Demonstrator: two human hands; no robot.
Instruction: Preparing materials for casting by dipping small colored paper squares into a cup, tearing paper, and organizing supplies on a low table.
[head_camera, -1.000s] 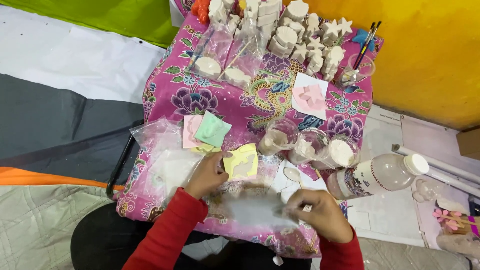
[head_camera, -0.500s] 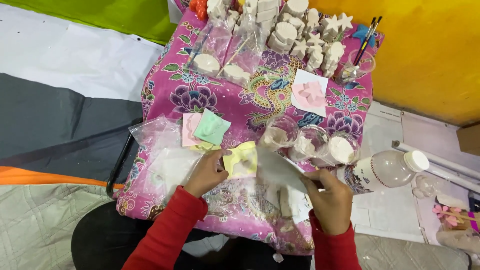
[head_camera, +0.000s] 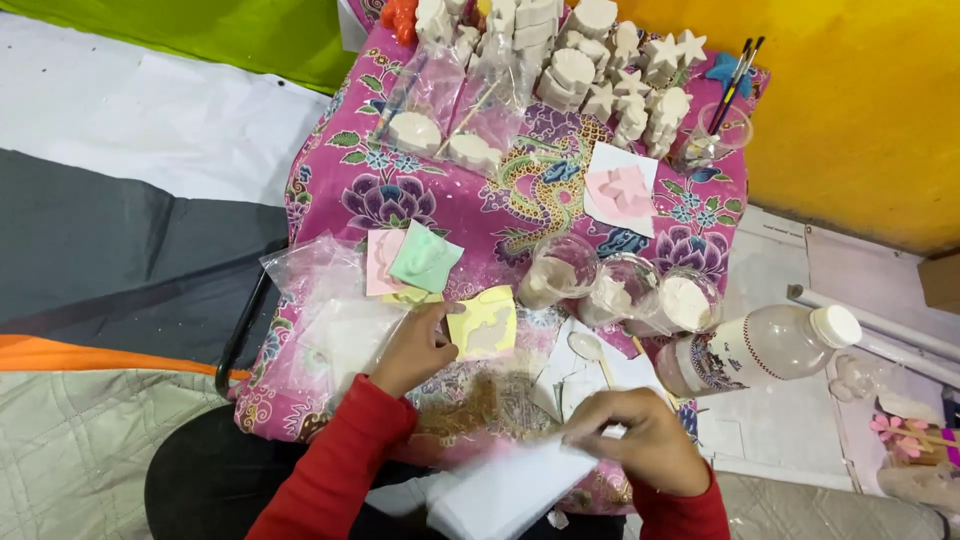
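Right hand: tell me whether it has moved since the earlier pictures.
Yes. The right hand has dropped toward the person, away from the three plastic cups it was raised near half a second ago, and now grips a white sheet at the table's near edge.

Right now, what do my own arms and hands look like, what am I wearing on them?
Both arms are covered by long red sleeves of a plain, soft-looking fabric that end at the wrists. The left hand and the right hand are bare: no gloves, and no rings, watch or bracelets show. No markings or patterns are visible on the sleeves.
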